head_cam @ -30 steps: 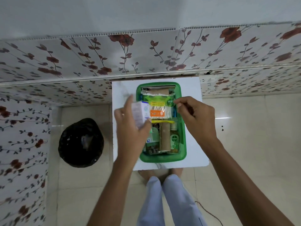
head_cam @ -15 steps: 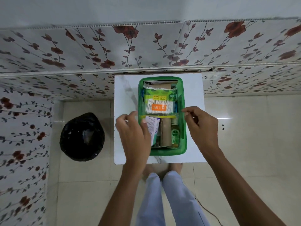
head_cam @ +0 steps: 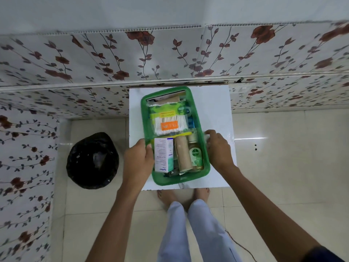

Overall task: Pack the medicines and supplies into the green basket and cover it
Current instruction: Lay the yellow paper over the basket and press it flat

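Basket [head_cam: 181, 179] packed, contents overlapping, both hands [head_cam: 138, 159] [head_cam: 219, 148] covering its rims

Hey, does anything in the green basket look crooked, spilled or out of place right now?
Nothing stands out. The green basket sits flat on the white table, slightly turned. Cotton buds, white box, tan roll and Dettol bottle lie neatly inside. No cover is on. The left hand and right hand flank its sides.

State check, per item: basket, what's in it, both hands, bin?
green basket: on the white table, uncovered
white medicine box: lying in basket
cotton swab pack: in basket
brown roll: in basket
Dettol bottle: in basket, capped
left hand: at basket's left rim
right hand: at right rim
black bin: bag-lined
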